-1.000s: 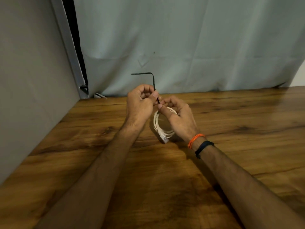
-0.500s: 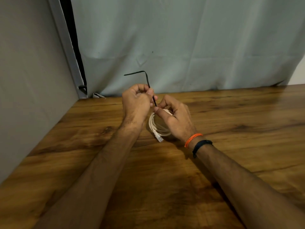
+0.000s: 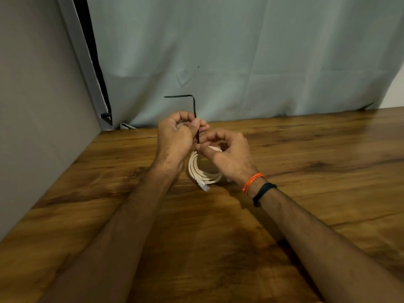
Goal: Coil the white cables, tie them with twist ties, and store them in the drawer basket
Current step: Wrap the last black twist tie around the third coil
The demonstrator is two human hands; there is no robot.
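Tying off a coiled cable over the worktop [image 3: 306, 149]

The left hand [image 3: 175, 138] pinches a black tie [image 3: 193, 106] whose free end stands up and bends sideways, so I'd say it is wiry and holds whatever shape it is given; just beside it the right hand [image 3: 227, 154] grips the top of the white cable [image 3: 196, 169], a light, springy coil hanging between the hands with its plug [image 3: 204, 186] lowest, best held where the loops bunch or they may spring apart
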